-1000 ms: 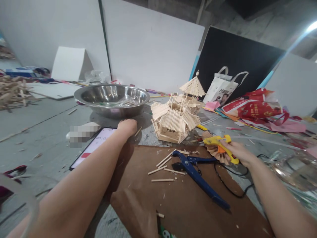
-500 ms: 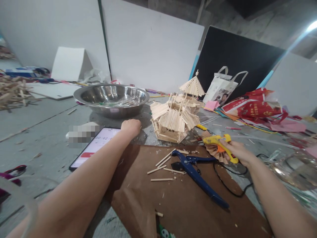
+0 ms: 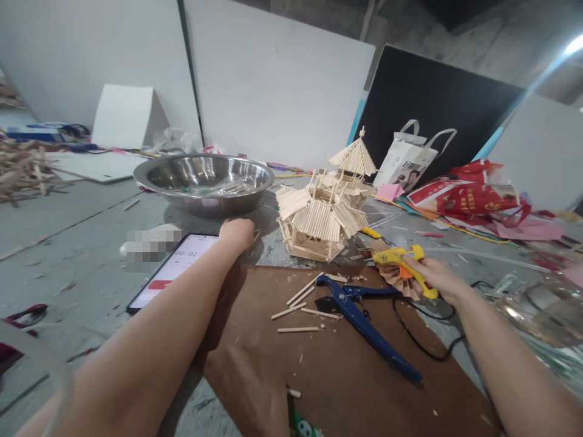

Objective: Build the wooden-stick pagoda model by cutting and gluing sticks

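Observation:
My left hand (image 3: 237,233) is closed beside the phone (image 3: 184,261), between the metal basin and the stick model, with its back to me. A short pale wooden stick (image 3: 257,233) pokes out at its fingers; the fingertips are hidden. At the right, my right hand (image 3: 435,276) grips a yellow hot glue gun (image 3: 397,258) by its handle, with a glue stick out of its back. The gun lies over a pleated brown paper fan (image 3: 407,287). Ahead stands a tiered pavilion model (image 3: 321,218) of thin wooden sticks, touched by neither hand.
Blue-handled cutters (image 3: 364,328) and loose cut sticks (image 3: 298,330) lie on a brown sheet (image 3: 364,400). A steel basin (image 3: 204,203) holds plastic packets. Bags (image 3: 469,200) and coloured paper lie back right; wood sticks (image 3: 27,164) are piled at far left. The gun's black cord (image 3: 430,355) loops nearby.
My left hand has shifted slightly left, and a stick end now shows beside its fingers. My right hand and the glue gun have hardly moved.

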`<state>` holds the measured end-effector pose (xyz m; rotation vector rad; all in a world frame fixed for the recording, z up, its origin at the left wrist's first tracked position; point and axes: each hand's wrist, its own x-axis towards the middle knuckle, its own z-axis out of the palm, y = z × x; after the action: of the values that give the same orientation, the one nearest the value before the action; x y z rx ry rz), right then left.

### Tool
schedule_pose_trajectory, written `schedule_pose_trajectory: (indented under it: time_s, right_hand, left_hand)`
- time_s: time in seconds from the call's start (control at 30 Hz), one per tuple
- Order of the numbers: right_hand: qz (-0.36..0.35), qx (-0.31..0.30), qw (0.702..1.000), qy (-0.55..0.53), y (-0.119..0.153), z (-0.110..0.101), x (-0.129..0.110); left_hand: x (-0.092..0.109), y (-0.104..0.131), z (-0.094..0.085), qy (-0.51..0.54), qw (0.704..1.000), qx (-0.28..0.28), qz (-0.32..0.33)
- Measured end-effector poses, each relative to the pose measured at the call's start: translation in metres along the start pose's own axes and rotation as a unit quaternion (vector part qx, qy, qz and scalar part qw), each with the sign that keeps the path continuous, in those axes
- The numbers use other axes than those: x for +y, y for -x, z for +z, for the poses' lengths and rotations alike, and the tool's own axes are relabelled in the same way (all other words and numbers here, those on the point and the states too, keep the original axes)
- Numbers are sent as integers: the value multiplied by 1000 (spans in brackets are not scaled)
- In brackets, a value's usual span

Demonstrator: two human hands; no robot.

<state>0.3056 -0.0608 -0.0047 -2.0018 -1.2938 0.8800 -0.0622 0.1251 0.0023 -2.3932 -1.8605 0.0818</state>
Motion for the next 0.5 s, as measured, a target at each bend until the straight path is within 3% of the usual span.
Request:
schedule_pose_trajectory:
  time_s: [0.2,0.5]
  right_hand:
    - [-5,3,1000,16,-1,0,2]
    - [-12,12,1000,19,-2,-3,3]
  left_hand:
    - [-10,4,-10,27,998,12,-50]
    - [5,11,-25,33,995,-98,-11]
